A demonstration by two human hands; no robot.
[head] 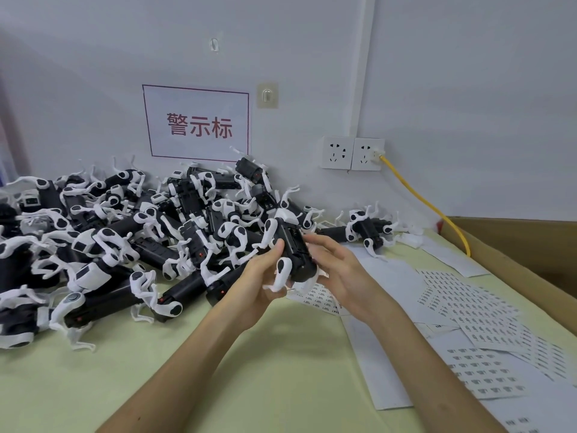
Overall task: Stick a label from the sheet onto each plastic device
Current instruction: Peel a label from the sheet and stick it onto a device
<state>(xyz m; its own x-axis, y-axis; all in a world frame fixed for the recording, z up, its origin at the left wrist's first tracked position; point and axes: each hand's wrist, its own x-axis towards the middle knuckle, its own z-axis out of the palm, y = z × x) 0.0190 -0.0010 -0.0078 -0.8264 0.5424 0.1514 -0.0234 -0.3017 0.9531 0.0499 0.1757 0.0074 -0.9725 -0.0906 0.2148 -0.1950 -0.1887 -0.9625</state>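
Observation:
I hold one black-and-white plastic device [292, 245], shaped like a small robot dog, in the air above the table. My left hand [260, 276] grips its near end and lower side, thumb up along its left flank. My right hand [334, 264] lies against the device's right side with its fingers reaching along the black body; whether a label is under them is hidden. Label sheets [468, 301] with rows of small dark labels lie on the table to the right. Another sheet [318, 296] lies just beneath my hands.
A large heap of the same devices [125, 232] covers the table's left and back. One device [368, 229] lies apart at the back right. A yellow cable [427, 201] runs from the wall sockets [352, 153]. A cardboard box [515, 242] borders the right edge.

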